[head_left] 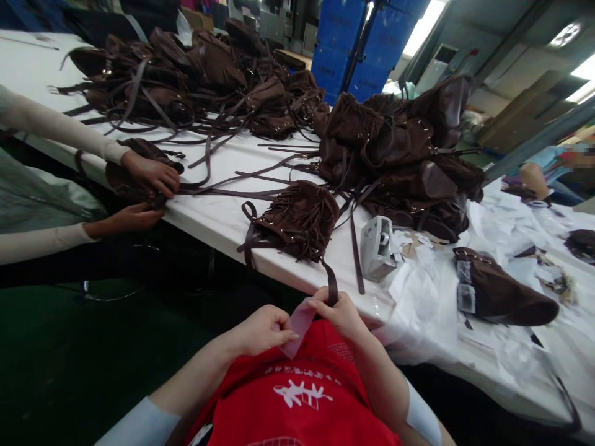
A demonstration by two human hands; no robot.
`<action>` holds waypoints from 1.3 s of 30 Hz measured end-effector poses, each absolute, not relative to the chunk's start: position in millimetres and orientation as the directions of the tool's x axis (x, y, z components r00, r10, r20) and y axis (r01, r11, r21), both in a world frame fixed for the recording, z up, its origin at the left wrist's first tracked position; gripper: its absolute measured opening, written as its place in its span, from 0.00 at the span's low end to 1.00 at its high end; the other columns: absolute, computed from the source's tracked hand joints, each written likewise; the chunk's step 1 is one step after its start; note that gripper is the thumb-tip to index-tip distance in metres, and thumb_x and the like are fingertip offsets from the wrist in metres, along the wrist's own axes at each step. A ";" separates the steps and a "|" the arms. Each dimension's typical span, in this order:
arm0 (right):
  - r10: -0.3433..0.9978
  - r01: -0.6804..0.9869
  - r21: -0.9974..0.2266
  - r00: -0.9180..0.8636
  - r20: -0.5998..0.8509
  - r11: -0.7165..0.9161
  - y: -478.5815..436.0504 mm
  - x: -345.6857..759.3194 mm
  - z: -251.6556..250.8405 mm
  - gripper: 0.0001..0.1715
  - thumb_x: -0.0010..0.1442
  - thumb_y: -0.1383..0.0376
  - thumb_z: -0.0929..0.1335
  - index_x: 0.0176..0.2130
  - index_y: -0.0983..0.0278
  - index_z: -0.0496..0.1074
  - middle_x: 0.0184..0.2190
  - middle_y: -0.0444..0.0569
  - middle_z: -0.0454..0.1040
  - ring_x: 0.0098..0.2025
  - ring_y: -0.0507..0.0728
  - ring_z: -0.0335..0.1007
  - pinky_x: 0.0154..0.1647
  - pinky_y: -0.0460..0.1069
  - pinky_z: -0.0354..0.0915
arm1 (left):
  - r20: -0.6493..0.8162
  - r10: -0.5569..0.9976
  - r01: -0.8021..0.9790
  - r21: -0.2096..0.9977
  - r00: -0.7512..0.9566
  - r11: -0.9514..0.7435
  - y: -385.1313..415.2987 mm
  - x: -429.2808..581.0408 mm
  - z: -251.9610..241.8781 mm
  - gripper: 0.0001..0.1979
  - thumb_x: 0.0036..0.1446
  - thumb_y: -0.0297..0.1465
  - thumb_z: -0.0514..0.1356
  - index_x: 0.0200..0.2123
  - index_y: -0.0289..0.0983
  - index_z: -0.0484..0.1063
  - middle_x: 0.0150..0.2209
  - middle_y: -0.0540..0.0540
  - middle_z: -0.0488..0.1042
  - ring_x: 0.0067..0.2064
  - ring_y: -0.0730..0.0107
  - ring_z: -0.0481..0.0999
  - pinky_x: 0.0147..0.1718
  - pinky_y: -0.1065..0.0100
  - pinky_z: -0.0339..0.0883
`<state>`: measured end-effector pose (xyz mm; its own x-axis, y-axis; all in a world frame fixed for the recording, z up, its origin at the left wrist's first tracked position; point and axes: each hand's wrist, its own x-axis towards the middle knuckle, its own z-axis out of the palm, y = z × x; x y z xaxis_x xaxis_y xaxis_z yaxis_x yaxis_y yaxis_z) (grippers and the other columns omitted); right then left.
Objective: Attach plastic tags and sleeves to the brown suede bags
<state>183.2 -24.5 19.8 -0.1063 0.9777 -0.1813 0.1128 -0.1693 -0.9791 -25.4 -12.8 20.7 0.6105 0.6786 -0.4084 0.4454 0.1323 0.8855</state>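
In front of the red apron, my left hand [266, 331] pinches one end of a thin, translucent pale strip [301, 321]. My right hand [338, 313] is closed on the strip's other end and on a dark brown strap [331, 279]. That strap runs up to a brown fringed bag [302, 220], which lies on the table's near edge with gold eyelets showing. Beside it, to the right, stands a grey tape dispenser [377, 248].
Piles of brown bags [400, 142] cover the back of the white table [214, 220]. At the left, a co-worker's hands [149, 176] handle another bag. On the right lie crumpled white wrapping [427, 310] and a bag with clear plastic [506, 288].
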 end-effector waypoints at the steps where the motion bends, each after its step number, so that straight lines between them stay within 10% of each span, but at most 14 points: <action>1: 0.977 0.144 -0.977 -0.120 -0.175 -0.157 -23.7 184.7 20.1 0.17 0.51 0.55 0.75 0.24 0.66 0.74 0.24 0.47 0.73 0.28 0.53 0.67 0.30 0.48 0.63 | -0.415 0.668 0.454 0.882 0.617 0.128 -12.4 -27.4 21.6 0.13 0.49 0.36 0.62 0.19 0.34 0.71 0.19 0.53 0.64 0.23 0.75 0.58 0.23 0.71 0.51; 9: 0.978 0.186 -0.963 -0.040 -0.204 -0.193 -27.2 173.2 20.1 0.19 0.48 0.56 0.76 0.21 0.65 0.68 0.20 0.45 0.71 0.24 0.52 0.65 0.26 0.47 0.61 | -0.328 0.724 0.388 0.917 0.607 0.091 -11.9 -17.3 22.1 0.15 0.44 0.37 0.68 0.33 0.33 0.78 0.30 0.48 0.75 0.31 0.68 0.70 0.30 0.70 0.60; 16: 0.979 0.093 -0.980 -0.091 -0.182 -0.173 -26.9 173.3 26.8 0.20 0.45 0.54 0.78 0.24 0.64 0.71 0.21 0.44 0.71 0.24 0.52 0.64 0.24 0.46 0.60 | -0.262 0.802 0.209 0.962 0.537 0.175 -8.6 -2.6 15.9 0.13 0.51 0.39 0.64 0.24 0.33 0.75 0.24 0.47 0.75 0.28 0.69 0.71 0.30 0.69 0.63; 26: 0.958 -0.581 -0.774 -0.033 -0.286 -0.251 -12.7 177.0 54.2 0.22 0.58 0.48 0.68 0.33 0.64 0.77 0.23 0.42 0.67 0.17 0.45 0.47 0.28 0.48 0.64 | -0.395 0.772 0.463 0.874 0.498 0.148 -7.9 -0.5 12.5 0.17 0.44 0.42 0.67 0.20 0.34 0.74 0.19 0.51 0.70 0.23 0.74 0.64 0.23 0.71 0.54; 39: 0.956 -0.608 -0.750 -0.059 -0.287 -0.263 -9.9 165.9 54.0 0.20 0.61 0.51 0.66 0.30 0.64 0.74 0.21 0.40 0.64 0.17 0.45 0.45 0.28 0.48 0.63 | -0.443 0.692 0.427 0.879 0.570 0.211 -12.6 2.1 10.1 0.14 0.43 0.39 0.68 0.21 0.34 0.72 0.21 0.51 0.70 0.24 0.73 0.65 0.23 0.71 0.54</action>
